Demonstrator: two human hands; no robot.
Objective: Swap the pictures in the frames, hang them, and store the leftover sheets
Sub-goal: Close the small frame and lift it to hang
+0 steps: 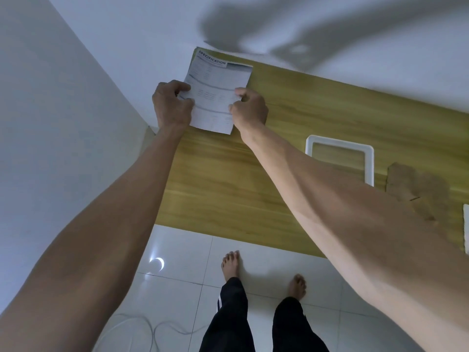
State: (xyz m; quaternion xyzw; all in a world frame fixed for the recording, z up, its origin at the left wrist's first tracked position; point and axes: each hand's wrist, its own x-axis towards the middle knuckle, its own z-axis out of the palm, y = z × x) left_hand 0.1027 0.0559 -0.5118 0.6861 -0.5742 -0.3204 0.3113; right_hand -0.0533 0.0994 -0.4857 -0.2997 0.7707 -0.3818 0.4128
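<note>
One printed sheet [218,95] headed "SPECIFICATION" is being held up over the far left corner of a wooden table [253,179], close to the white wall [101,34]. Two hands are gripping it: the left hand [171,102] is pinching its left edge with curled fingers, and the right hand [250,107] is pinching its right edge between thumb and fingers. The small print below the heading is too blurred to read, and the sheet's lower left corner is hiding behind the left hand. One white frame [341,144] is lying flat on the table to the right, apart from the sheet, with wood grain showing through its opening; the right forearm is covering its near left corner. One brown cardboard backing [416,184] is lying just beside the frame, partly hidden by the same arm. One more white object [465,224] is being cut off at the right edge, so what it is cannot be told. Two bare feet are standing on the tiled floor [177,250], where one pale cable [152,329] is curling.
</note>
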